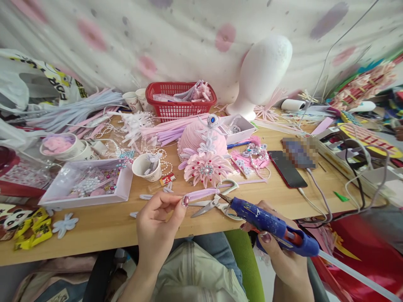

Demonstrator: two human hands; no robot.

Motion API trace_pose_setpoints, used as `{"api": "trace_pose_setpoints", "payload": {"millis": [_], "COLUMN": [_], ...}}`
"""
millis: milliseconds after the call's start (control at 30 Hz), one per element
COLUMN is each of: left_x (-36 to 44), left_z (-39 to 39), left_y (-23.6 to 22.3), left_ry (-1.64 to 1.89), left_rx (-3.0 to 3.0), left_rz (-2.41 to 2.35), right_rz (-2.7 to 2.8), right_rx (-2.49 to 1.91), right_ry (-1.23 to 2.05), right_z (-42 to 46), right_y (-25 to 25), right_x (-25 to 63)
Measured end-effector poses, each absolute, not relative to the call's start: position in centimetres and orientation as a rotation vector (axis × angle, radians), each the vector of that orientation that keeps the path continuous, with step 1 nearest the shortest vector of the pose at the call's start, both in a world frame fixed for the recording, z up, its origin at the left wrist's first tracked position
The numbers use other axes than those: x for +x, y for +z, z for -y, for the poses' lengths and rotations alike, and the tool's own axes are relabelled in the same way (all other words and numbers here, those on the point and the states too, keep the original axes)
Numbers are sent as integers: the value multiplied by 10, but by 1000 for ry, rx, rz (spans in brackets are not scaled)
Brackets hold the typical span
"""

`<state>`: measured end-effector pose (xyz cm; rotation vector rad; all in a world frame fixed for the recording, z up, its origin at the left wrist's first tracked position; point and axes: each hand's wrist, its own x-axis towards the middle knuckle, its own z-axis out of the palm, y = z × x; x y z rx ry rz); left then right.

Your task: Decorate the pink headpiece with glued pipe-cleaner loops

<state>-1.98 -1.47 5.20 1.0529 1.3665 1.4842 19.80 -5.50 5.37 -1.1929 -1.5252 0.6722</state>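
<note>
Between thumb and fingers, my left hand [165, 216] pinches one end of a lilac pipe cleaner loop [201, 193] above the table's front edge. My right hand [280, 251] is wrapped round a blue hot glue gun [261, 218], its nozzle at the loop's far end; I cannot tell if they touch. A white glue stick [352, 272] sticks out of the gun's back. Beneath lie scissors [209, 206] with their blades apart, partly hidden by the gun. Just behind stands a pink wrapped dome [198, 138] bearing a pink pipe cleaner flower [206, 170] with beads and a blue gem ornament.
A white box of beads [91, 201] and a paper cup [147, 167] stand at left. Farther back are a red basket [181, 110] and a white foam head [264, 71]. Phones [288, 170] and cables [362, 184] lie at right.
</note>
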Motion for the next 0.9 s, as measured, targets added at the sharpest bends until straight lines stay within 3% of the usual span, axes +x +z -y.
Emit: {"api": "trace_pose_setpoints", "payload": {"millis": [367, 900], "left_x": [-14, -15], "left_z": [20, 19], "left_y": [53, 55], "left_ry": [1481, 1527], "left_rx": [965, 855], "left_rz": [-1333, -1280], "right_rz": [1436, 1462], "right_rx": [-1143, -1156], "right_ry": [834, 787], "right_z": [60, 58], "right_y": [45, 44], "right_x": [201, 200]}}
